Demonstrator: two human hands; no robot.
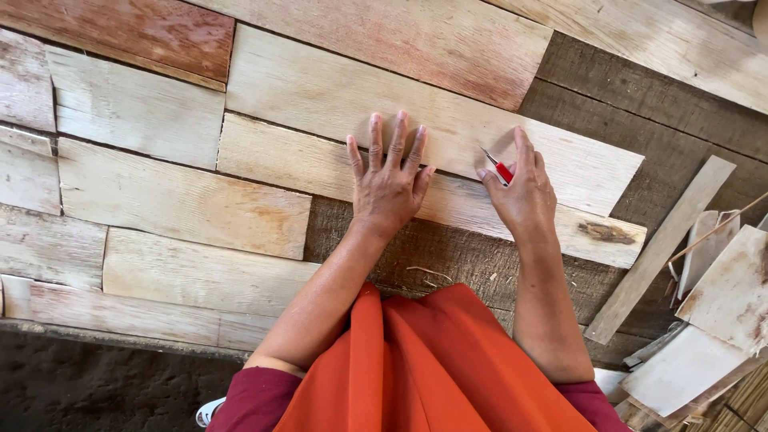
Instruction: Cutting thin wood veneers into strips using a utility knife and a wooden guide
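My left hand [390,181] lies flat, fingers spread, on a pale wooden plank [296,164] that runs across the middle of the view. My right hand [524,192] is closed around a small red-handled tool [499,168] whose thin tip points up-left at the seam between this plank and the longer plank [448,128] above it. The two hands are a short gap apart on the same plank. An orange cloth [432,368] covers my lap at the bottom.
Several pale and reddish planks [176,200] lie side by side on dark wood [656,104]. A loose narrow strip [664,248] lies slanted at the right. A stack of thin wood pieces [720,320] sits at the lower right. Dark ground [96,384] shows lower left.
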